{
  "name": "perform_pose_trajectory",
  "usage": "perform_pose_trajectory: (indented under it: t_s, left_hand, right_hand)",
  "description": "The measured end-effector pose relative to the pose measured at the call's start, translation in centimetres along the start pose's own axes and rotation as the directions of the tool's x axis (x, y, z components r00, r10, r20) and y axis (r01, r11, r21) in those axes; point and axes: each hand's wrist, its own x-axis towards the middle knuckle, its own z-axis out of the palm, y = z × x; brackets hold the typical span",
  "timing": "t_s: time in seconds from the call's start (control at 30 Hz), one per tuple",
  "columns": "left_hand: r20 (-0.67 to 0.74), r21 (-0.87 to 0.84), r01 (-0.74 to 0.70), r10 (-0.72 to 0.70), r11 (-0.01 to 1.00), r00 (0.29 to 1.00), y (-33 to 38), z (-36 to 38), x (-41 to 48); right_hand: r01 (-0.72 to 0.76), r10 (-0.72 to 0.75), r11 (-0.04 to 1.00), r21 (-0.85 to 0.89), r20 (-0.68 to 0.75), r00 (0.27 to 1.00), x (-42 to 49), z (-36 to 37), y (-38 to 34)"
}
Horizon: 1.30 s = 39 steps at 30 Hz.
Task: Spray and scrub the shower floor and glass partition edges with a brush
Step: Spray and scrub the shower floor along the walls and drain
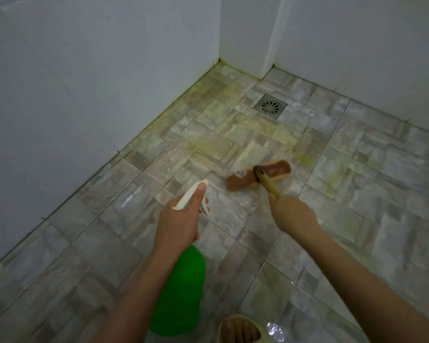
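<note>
We see the left hand (181, 219) low in the middle of the frame. Its fingers are wrapped round the neck of a green spray bottle (181, 293), and one finger lies along the white spray head (191, 194), which points up-frame over the tiles. The bottle's body is opaque green, so we cannot tell how much liquid it holds.

To the right, the right hand (292, 214) grips the yellowish handle (270, 185) of a brown brush (260, 177). The brush head lies on the shower floor (357, 169) at the centre of the frame and is blurred.

A yellow-green film (305, 158) tints the tiles above and beside the brush. It also runs along the joint at the foot of the white walls (84, 70). A square metal drain (270, 106) sits in the floor in the upper middle, near the corner. At the bottom edge we see a pale slipper (240, 329) with toes showing, on wet, shiny tiles.
</note>
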Motion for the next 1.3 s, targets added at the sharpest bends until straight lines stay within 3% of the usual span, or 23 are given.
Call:
perform_pose_trajectory:
  t_s: [0.03,0.13,0.23,0.33,0.5,0.6,0.67,0.73,0.83,0.93,1.07,1.17,1.3]
  left_hand:
    - [0.002,0.004,0.001,-0.001,1.0,1.0,-0.1,0.3,-0.3]
    - [-0.001,-0.001,-0.011,0.011,1.0,1.0,-0.2,1.0,-1.1]
    - [-0.001,-0.016,-0.013,0.013,1.0,1.0,0.5,1.4,-1.8]
    - [0.016,0.003,-0.019,0.019,1.0,1.0,1.3,1.8,-2.0]
    - [0.033,0.061,-0.061,0.059,0.996,0.998,1.9,3.0,-1.0]
    - [0.044,0.087,-0.093,0.09,0.992,0.995,2.0,3.4,-0.9]
    - [0.066,0.072,-0.103,0.098,0.992,0.993,2.4,3.7,-0.9]
    - [0.088,0.061,-0.114,0.108,0.992,0.99,2.7,4.3,-1.0]
    - [0.123,0.069,-0.118,0.109,0.991,0.986,2.8,5.4,-0.9]
    - [0.165,0.103,-0.137,0.118,0.985,0.979,2.5,6.3,-1.2]
    - [0.165,0.129,-0.135,0.113,0.982,0.98,2.5,7.0,-1.7]
    - [0.174,0.154,-0.125,0.098,0.98,0.98,2.9,7.8,-1.7]
    - [0.218,0.114,-0.134,0.107,0.984,0.97,3.4,8.6,-1.8]
  right_hand:
    - [0.024,-0.024,1.0,-0.012,-0.004,1.0,2.4,-1.1,-0.8]
    - [-0.011,0.023,0.982,0.19,-0.062,0.998,8.2,-2.8,-1.1]
    - [-0.028,0.037,0.993,0.114,-0.071,0.997,3.6,-0.4,2.0]
    - [-0.151,0.15,0.967,0.203,0.019,0.988,-0.8,1.8,4.1]
    - [0.015,-0.004,0.986,0.167,-0.065,0.998,8.7,-3.8,2.6]
    - [0.052,-0.037,0.984,0.17,-0.089,0.995,7.3,-4.2,4.2]
    - [-0.048,0.061,0.988,0.148,-0.088,0.994,3.0,-1.1,6.4]
    - [-0.214,0.214,0.954,0.209,0.025,0.977,-0.1,0.4,7.5]
    - [-0.138,0.144,0.98,0.146,-0.031,0.989,3.0,-1.8,7.0]
    - [-0.117,0.137,0.97,0.212,-0.082,0.987,7.7,-6.1,7.1]
    - [-0.174,0.178,0.982,0.078,-0.051,0.983,2.3,-1.4,10.2]
    - [-0.292,0.3,0.927,0.237,0.002,0.954,-1.8,1.6,11.7]
    - [-0.287,0.301,0.926,0.246,-0.019,0.954,4.5,-3.6,12.0]
